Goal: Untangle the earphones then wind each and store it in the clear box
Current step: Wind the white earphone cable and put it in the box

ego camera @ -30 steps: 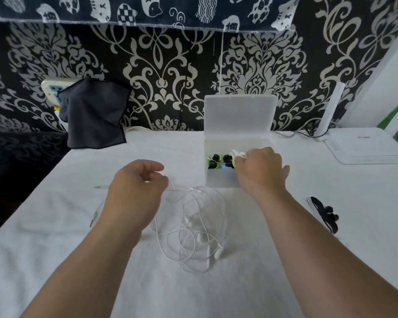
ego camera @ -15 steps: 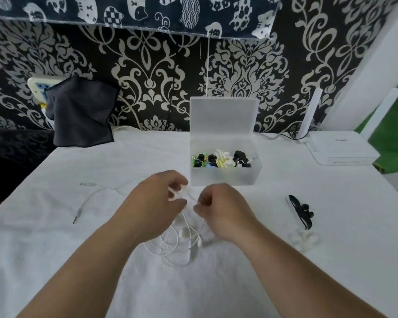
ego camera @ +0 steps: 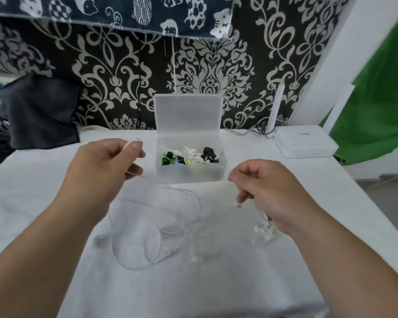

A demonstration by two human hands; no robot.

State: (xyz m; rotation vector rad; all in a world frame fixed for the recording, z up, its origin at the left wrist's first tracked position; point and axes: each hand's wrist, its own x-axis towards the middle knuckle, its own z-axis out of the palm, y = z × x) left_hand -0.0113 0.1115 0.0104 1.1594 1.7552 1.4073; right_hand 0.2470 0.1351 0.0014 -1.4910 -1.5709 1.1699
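Left hand (ego camera: 101,166) and right hand (ego camera: 269,191) raised apart, fingers curled, apparently pinching blurred white earphone cable (ego camera: 170,216); clear box (ego camera: 190,157) open behind.

The box lay open from above; cable loops crossed the near table.

The box (ego camera: 190,174) stood with its lid upright at the back, so its top could be reached from the front and sides. The left hand (ego camera: 101,166) and right hand (ego camera: 270,189), each pinching the white cable (ego camera: 199,203), hung either side of its front wall with a gap between them. Blurred loops sprawled on the table (ego camera: 32,191) just before the box. A router (ego camera: 306,141) sat well right and a dark cloth (ego camera: 41,113) far left.
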